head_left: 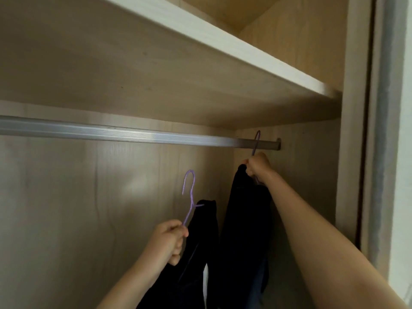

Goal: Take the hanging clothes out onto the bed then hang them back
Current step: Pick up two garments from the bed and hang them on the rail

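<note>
hands: 2, left and right each gripping a hanger | dark garments: 2 | rail: 1

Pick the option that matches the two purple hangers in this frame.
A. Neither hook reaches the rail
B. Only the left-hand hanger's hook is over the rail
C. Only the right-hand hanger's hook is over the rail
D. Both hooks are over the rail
C: the right hand holds a hanger whose hook loops over the rail, while the left hand holds its hanger below the rail, hook free.
</note>
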The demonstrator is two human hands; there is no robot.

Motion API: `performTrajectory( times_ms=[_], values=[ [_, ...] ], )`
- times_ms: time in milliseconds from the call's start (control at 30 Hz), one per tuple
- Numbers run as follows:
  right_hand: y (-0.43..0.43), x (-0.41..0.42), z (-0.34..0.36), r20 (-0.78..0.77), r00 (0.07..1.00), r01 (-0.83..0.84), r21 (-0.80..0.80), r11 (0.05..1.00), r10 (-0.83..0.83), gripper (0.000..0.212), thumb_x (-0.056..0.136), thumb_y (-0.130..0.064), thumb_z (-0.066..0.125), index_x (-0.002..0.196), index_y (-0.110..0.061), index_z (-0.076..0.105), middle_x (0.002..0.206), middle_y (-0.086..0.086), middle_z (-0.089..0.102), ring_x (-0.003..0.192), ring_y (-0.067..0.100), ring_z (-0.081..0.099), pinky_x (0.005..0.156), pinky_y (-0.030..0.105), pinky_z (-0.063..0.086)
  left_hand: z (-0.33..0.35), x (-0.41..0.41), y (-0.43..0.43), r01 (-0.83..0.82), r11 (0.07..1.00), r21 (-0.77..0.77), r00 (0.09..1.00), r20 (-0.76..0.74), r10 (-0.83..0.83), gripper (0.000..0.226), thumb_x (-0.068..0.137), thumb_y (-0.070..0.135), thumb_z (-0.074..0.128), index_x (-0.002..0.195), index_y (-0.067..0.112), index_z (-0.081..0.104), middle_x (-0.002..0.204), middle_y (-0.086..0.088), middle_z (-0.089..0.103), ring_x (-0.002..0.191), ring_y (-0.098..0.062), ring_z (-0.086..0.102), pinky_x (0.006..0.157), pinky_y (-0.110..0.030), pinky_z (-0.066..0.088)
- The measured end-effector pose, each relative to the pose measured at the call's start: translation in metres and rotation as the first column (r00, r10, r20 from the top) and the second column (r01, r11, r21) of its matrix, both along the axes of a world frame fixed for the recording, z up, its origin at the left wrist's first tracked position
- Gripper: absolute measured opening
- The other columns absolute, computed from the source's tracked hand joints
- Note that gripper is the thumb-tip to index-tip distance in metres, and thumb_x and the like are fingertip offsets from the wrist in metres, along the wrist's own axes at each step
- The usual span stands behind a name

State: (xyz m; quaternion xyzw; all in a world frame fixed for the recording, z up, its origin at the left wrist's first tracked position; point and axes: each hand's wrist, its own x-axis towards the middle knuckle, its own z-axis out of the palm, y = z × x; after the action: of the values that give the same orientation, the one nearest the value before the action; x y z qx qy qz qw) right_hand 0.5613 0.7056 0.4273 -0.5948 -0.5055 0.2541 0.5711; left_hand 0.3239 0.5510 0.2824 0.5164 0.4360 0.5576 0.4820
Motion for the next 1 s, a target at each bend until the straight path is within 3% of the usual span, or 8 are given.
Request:
performTrajectory(
  times_ms=[200, 300, 367, 467, 767, 900, 1000],
  values=[
    [0.021, 0.003, -0.018, 0.113, 0.991, -0.068, -0.044, 0.997, 0.073, 0.022, 0.093, 0.001, 0.033, 0.084, -0.001, 0.053, 0.066, 0.008, 0.048, 0.049, 0.019, 0.042, 0.036, 0.023, 0.031, 0.004, 0.010, 0.018, -0.014, 1.000, 0.003, 0.999, 0.032, 0.014, 0.032, 0.095, -0.005, 0.036, 0.067, 0.008, 0.045, 0.037, 0.008, 0.027, 0.028, -0.003, 0.019, 0.034, -0.008, 0.016],
    [0.024, -0.001, -0.022, 0.092, 0.991, -0.095, -0.022, 0.995, 0.097, 0.021, 0.094, 0.002, 0.030, 0.087, -0.001, 0.050, 0.065, 0.007, 0.050, 0.047, 0.016, 0.041, 0.031, 0.018, 0.027, 0.011, 0.016, 0.038, -0.013, 0.999, -0.032, 0.998, 0.063, 0.015, 0.031, 0.094, -0.005, 0.037, 0.067, 0.008, 0.043, 0.035, 0.008, 0.027, 0.026, -0.003, 0.019, 0.032, -0.009, 0.016],
    [0.026, -0.001, -0.021, 0.083, 0.990, -0.109, -0.020, 0.994, 0.110, 0.023, 0.094, 0.001, 0.028, 0.082, -0.003, 0.047, 0.065, 0.006, 0.049, 0.047, 0.016, 0.039, 0.033, 0.020, 0.026, 0.019, 0.021, 0.054, -0.023, 0.998, -0.065, 0.997, 0.072, 0.027, 0.030, 0.093, -0.005, 0.036, 0.068, 0.009, 0.041, 0.033, 0.010, 0.026, 0.024, -0.003, 0.019, 0.031, -0.008, 0.016],
    [0.029, 0.001, -0.021, 0.079, 0.987, -0.136, -0.045, 0.990, 0.139, 0.023, 0.091, 0.004, 0.027, 0.092, 0.001, 0.050, 0.060, 0.003, 0.044, 0.047, 0.015, 0.035, 0.037, 0.024, 0.025, 0.039, 0.031, 0.076, -0.035, 0.997, -0.071, 0.996, 0.081, 0.040, 0.029, 0.092, -0.006, 0.036, 0.067, 0.009, 0.039, 0.032, 0.010, 0.024, 0.024, -0.004, 0.018, 0.030, -0.009, 0.016],
    [0.021, 0.019, -0.024, -0.224, 0.917, -0.358, -0.096, 0.929, 0.330, 0.038, 0.102, -0.003, 0.018, 0.086, 0.002, 0.052, 0.056, 0.000, 0.026, 0.025, 0.004, 0.023, 0.027, 0.017, 0.018, 0.122, 0.065, 0.100, -0.010, 0.999, 0.052, 0.981, 0.192, 0.000, 0.032, 0.094, -0.004, 0.033, 0.066, 0.007, 0.043, 0.028, 0.008, 0.026, 0.021, -0.003, 0.019, 0.027, -0.010, 0.016],
    [0.021, 0.019, -0.025, -0.301, 0.890, -0.390, -0.112, 0.914, 0.343, 0.042, 0.103, -0.007, 0.014, 0.084, 0.001, 0.051, 0.035, -0.005, 0.029, 0.022, 0.003, 0.021, 0.025, 0.016, 0.016, 0.133, 0.076, 0.093, 0.049, 0.994, 0.102, 0.980, 0.188, -0.068, 0.031, 0.094, -0.005, 0.033, 0.068, 0.008, 0.043, 0.030, 0.009, 0.024, 0.023, -0.004, 0.018, 0.028, -0.010, 0.016],
    [0.017, 0.017, -0.025, -0.309, 0.889, -0.386, -0.112, 0.916, 0.337, 0.040, 0.102, -0.006, 0.014, 0.085, 0.000, 0.050, 0.031, -0.007, 0.028, 0.021, 0.003, 0.020, 0.024, 0.016, 0.014, 0.121, 0.079, 0.088, 0.064, 0.988, 0.144, 0.976, 0.197, -0.092, 0.030, 0.093, -0.006, 0.032, 0.069, 0.008, 0.041, 0.031, 0.009, 0.024, 0.024, -0.004, 0.017, 0.031, -0.008, 0.016]
  ],
)
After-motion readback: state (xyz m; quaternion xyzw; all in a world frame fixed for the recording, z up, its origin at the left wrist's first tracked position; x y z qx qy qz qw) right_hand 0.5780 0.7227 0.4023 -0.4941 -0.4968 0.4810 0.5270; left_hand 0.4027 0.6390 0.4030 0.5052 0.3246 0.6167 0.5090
